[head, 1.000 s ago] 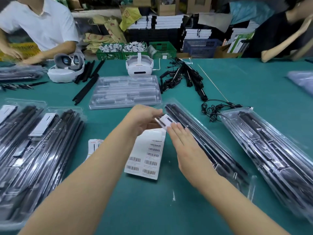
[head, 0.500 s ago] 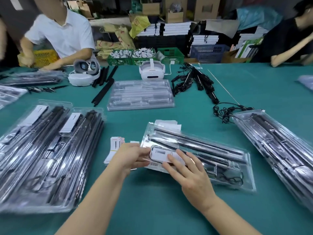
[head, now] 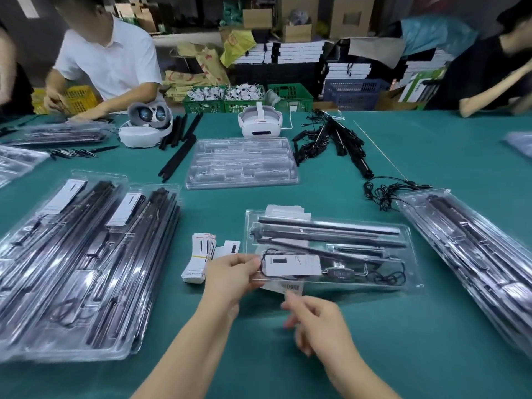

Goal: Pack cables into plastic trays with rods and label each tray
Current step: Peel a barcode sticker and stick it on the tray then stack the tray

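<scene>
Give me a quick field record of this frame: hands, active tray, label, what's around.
left hand: holds left edge of the active tray
right hand: off the tray, fingers loosely curled, holds nothing
active tray contents: black rods, coiled cable
label: white, lying on tray's near left part
barcode sheet: partly under tray's near edge
spare labels: left of tray
empty tray: farther back

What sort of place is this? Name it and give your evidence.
Likely a packing workshop or small factory line: filled trays stacked on a shared green table, barcode labels, crates and boxes behind.
</scene>
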The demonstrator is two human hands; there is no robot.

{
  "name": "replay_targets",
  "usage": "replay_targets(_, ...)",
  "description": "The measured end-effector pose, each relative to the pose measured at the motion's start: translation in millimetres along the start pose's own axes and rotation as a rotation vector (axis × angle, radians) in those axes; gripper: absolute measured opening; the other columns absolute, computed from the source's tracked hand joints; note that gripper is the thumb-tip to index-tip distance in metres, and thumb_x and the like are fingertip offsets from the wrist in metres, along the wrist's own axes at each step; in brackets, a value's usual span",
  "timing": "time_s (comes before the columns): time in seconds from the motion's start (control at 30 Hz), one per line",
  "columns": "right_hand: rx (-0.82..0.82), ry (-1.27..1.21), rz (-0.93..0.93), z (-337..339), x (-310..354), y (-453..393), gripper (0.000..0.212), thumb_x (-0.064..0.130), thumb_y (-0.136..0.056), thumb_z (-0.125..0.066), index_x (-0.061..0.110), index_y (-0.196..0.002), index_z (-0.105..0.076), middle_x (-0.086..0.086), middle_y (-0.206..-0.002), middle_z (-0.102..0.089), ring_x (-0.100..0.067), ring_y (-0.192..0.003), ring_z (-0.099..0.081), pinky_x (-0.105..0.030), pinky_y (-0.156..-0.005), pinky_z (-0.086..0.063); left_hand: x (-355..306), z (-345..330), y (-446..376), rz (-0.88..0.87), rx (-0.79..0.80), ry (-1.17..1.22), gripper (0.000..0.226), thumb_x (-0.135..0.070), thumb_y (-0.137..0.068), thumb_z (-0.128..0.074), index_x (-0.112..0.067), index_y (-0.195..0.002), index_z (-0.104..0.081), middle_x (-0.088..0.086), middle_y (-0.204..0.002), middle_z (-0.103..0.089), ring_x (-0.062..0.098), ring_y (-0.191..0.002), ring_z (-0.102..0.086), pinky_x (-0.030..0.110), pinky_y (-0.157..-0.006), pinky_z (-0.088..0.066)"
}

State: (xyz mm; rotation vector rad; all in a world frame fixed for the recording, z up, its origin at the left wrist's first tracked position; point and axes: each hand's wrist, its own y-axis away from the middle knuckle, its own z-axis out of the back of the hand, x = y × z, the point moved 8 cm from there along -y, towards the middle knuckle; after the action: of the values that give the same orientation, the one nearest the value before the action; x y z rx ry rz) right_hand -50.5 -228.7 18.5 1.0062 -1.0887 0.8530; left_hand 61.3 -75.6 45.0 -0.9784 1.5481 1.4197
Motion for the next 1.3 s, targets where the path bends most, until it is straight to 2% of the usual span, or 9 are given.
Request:
replay_targets(0.1, 0.063, -0.666, -0.259, -25, -6, 0, 0.032, 0.034, -0.08, -0.071, 0.009, -0.1, -0.071, -0.012, -0.099, -0.075, -0.021, -0.071, -0.068, -0.028, -0.06, -0.052, -5, -5, 8, -0.06, -0.01, 0.054, 0.013, 0.0, -0.092, -0.065, 0.0, -0.08, -0.069, 0.007, -0.064, -0.067, 0.018, -0.056, -0.062, 0.025, -0.056, -0.057)
replay_targets(0.17, 0.07, -0.864, -0.182, -28, 9, -9, 0.034, 0.028, -0.077, -0.071, 0.008, -0.105, -0.067, -0.013, -0.11, -0.072, -0.025, -0.096, -0.068, -0.033, -0.085, -0.053, -6, -9, 13, -0.083, -0.008, 0.097, 0.01, -0.001, -0.092, -0.065, 0.0, -0.084, -0.07, 0.009, -0.068, -0.068, 0.021, -0.061, -0.064, 0.029, -0.061, -0.059)
replay_targets(0.27, 0.135, -0.976, -0.116, -38, 32, -22, 0.031, 0.02, -0.078, -0.073, -0.003, -0.099, -0.072, -0.021, -0.112, -0.07, -0.029, -0.105, -0.068, -0.034, -0.091, -0.053, 0, -21, 23, -0.084, 0.027, 0.157, 0.005, -0.002, -0.092, -0.066, 0.0, -0.089, -0.071, 0.012, -0.072, -0.07, 0.023, -0.066, -0.068, 0.035, -0.07, -0.06)
replay_targets(0.43, 0.109, -0.876, -0.09, -35, 41, -36, 0.03, 0.014, -0.071, -0.078, -0.008, -0.092, -0.076, -0.018, -0.111, -0.072, -0.025, -0.099, -0.072, -0.029, -0.074, -0.058, -5, -30, 25, -0.086, 0.101, 0.095, 0.007, 0.002, -0.091, -0.065, 0.002, -0.087, -0.071, 0.016, -0.078, -0.073, 0.029, -0.075, -0.075, 0.031, -0.067, -0.06)
replay_targets(0.9, 0.049, -0.774, 0.019, -36, 43, -40, 0.04, 0.011, -0.07, -0.075, -0.009, -0.105, -0.07, -0.023, -0.104, -0.073, -0.026, -0.091, -0.074, -0.032, -0.073, -0.059, -19, -22, 18, -0.142, 0.146, -0.034, 0.006, 0.01, -0.09, -0.062, 0.007, -0.086, -0.065, 0.019, -0.068, -0.072, 0.027, -0.064, -0.073, 0.026, -0.059, -0.058)
replay_targets(1.1, 0.178, -0.726, -0.023, -42, 49, -36, 0.039, 0.014, -0.087, -0.068, -0.013, -0.114, -0.064, -0.03, -0.117, -0.066, -0.04, -0.113, -0.064, -0.045, -0.098, -0.053, -19, -13, 18, -0.137, 0.12, -0.016, 0.006, 0.005, -0.093, -0.063, 0.006, -0.088, -0.067, 0.014, -0.069, -0.072, 0.022, -0.065, -0.072, 0.028, -0.061, -0.059)
replay_targets(1.17, 0.278, -0.599, -0.073, -42, 45, -29, 0.035, 0.022, -0.095, -0.062, -0.005, -0.117, -0.066, -0.023, -0.116, -0.069, -0.033, -0.111, -0.067, -0.042, -0.1, -0.053, -21, -4, 15, -0.139, 0.084, -0.042, 0.008, 0.003, -0.093, -0.063, 0.003, -0.087, -0.067, 0.011, -0.069, -0.072, 0.02, -0.064, -0.07, 0.03, -0.064, -0.061)
replay_targets(1.23, 0.237, -0.3, -0.055, -29, 41, -20, 0.034, 0.041, -0.089, -0.07, 0.009, -0.1, -0.072, -0.012, -0.096, -0.076, -0.02, -0.087, -0.074, -0.035, -0.084, -0.06, -22, 7, 11, -0.122, 0.05, -0.036, 0.011, 0.004, -0.093, -0.062, 0.002, -0.084, -0.066, 0.01, -0.066, -0.068, 0.019, -0.06, -0.064, 0.029, -0.061, -0.06)
replay_targets(1.3, -0.041, 0.183, 0.302, 7, 61, -12, 0.034, 0.053, -0.081, -0.073, 0.02, -0.079, -0.069, 0.003, -0.074, -0.073, -0.01, -0.063, -0.066, -0.03, -0.068, -0.058, -22, 13, 8, -0.091, 0.041, -0.009, 0.012, 0.005, -0.094, -0.061, 0.003, -0.084, -0.066, 0.011, -0.066, -0.066, 0.017, -0.057, -0.061, 0.026, -0.058, -0.058)
